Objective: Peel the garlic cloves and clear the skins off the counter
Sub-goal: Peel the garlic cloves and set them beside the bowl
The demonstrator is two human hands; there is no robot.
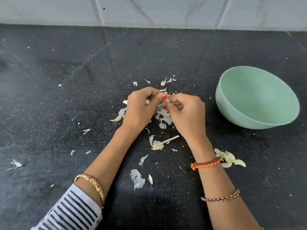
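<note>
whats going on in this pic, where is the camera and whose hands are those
There is no machine here. A person wears a wide-angle camera on the head, so this single view looks forward and down at their own two hands over a dark counter.

The left hand and the right hand meet in the middle, and both pinch one garlic clove to strip its skin.

Loose papery skins lie scattered under and around the hands. A bare garlic stem lies nearer the person. A small pile of peeled cloves sits by the right wrist. A pale green bowl stands to the right, and what shows of its inside looks empty.
</note>
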